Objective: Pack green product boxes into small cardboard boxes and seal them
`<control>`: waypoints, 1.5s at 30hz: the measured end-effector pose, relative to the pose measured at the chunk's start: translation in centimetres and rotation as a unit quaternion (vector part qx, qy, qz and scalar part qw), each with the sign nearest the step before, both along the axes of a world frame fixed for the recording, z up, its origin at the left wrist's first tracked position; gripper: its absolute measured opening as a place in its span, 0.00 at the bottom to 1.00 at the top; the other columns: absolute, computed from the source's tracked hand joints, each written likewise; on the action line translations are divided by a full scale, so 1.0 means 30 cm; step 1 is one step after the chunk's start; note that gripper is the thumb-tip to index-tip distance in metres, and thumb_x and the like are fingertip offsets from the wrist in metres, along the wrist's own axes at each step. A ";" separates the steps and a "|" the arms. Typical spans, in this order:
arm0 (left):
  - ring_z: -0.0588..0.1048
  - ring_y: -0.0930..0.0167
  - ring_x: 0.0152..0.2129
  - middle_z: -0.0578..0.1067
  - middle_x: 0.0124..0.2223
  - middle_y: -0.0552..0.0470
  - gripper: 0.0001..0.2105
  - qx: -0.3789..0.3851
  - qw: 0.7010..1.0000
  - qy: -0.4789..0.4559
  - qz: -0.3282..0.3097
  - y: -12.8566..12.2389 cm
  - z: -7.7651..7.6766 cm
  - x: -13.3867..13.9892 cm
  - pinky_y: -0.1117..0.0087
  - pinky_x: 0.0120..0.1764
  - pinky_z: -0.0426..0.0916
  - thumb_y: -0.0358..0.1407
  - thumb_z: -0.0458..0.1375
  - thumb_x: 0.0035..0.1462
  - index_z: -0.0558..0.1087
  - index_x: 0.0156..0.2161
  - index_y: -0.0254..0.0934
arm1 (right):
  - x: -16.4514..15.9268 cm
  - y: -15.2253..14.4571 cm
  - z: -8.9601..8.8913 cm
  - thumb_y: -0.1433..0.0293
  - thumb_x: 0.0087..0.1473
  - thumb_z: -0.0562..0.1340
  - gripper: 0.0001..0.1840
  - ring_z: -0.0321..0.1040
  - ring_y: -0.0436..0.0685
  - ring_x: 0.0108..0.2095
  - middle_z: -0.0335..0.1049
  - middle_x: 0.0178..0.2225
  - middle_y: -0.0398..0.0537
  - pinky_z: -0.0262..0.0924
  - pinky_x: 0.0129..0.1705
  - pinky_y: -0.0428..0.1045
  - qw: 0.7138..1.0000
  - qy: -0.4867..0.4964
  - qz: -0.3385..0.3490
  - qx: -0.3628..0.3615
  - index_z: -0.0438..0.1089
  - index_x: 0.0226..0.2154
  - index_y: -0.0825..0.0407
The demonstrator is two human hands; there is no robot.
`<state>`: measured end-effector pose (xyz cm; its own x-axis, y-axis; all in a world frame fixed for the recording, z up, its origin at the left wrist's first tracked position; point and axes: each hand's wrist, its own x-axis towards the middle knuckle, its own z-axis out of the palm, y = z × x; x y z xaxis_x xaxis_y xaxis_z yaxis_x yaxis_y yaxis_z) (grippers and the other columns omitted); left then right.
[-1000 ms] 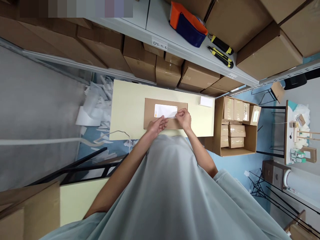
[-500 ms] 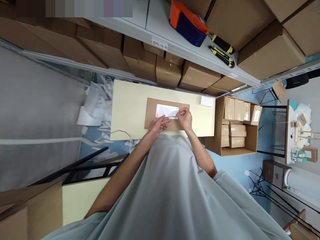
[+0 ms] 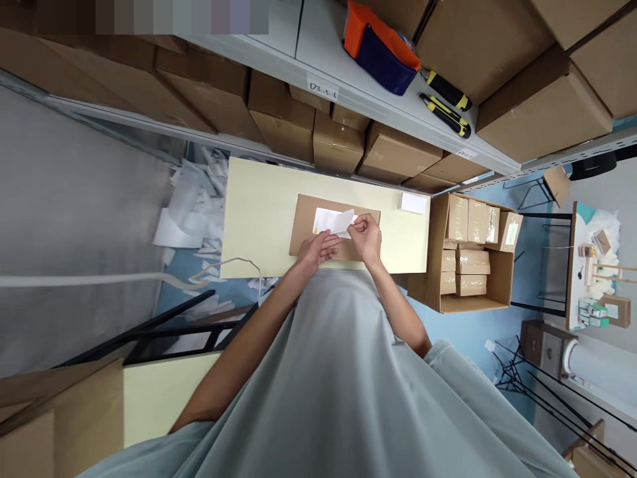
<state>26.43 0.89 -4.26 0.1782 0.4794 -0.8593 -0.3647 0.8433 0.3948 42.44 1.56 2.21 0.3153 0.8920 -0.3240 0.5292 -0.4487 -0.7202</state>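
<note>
A flat brown cardboard box (image 3: 302, 232) lies on the pale yellow table. On top of it is a white paper label (image 3: 324, 218) with a small yellow mark at its lower left corner. Its right part is lifted as a folded-back flap (image 3: 344, 219). My right hand (image 3: 366, 238) pinches this paper between thumb and fingers at its right end. My left hand (image 3: 318, 249) rests at the label's near edge, fingers stretched out and the thumb close to the paper. Whether the flap is the label itself or its backing I cannot tell.
A small white stack (image 3: 412, 203) sits at the right of the table (image 3: 259, 219). Beyond it stands an open carton (image 3: 500, 292) of taped boxes. A shelf (image 3: 318, 83) above holds boxes, a tape dispenser (image 3: 383, 53) and two utility knives (image 3: 445, 114). Paper scraps (image 3: 199, 192) lie left.
The right end of the paper has been raised and folded further over to the left by my right hand. My left hand has stayed at the label's near edge.
</note>
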 end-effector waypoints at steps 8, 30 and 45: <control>0.82 0.68 0.25 0.87 0.48 0.33 0.17 -0.022 0.999 -0.015 -0.017 0.018 0.004 -0.011 0.71 0.25 0.73 0.45 0.65 0.66 0.84 0.45 0.30 | -0.036 -0.018 0.082 0.68 0.59 0.63 0.07 0.80 0.56 0.37 0.77 0.33 0.37 0.70 0.45 0.49 0.999 -0.027 0.023 0.012 0.65 0.40 0.43; 0.81 0.70 0.24 0.88 0.46 0.32 0.24 0.056 0.986 0.111 -0.115 -0.023 0.014 0.011 0.72 0.27 0.73 0.55 0.64 0.67 0.85 0.41 0.31 | 0.057 -0.053 -0.064 0.66 0.71 0.62 0.04 0.82 0.59 0.44 0.84 0.41 0.42 0.69 0.48 0.51 0.975 -0.176 0.078 -0.108 0.67 0.48 0.45; 0.56 0.52 0.80 0.60 0.80 0.35 0.35 0.532 0.665 0.412 -0.325 0.032 -0.005 -0.042 0.43 0.78 0.49 0.51 0.45 0.77 0.63 0.78 0.31 | 0.015 -0.039 -0.145 0.64 0.79 0.47 0.34 0.42 0.67 0.82 0.48 0.82 0.62 0.42 0.82 0.64 0.895 -0.250 0.361 0.077 0.54 0.79 0.60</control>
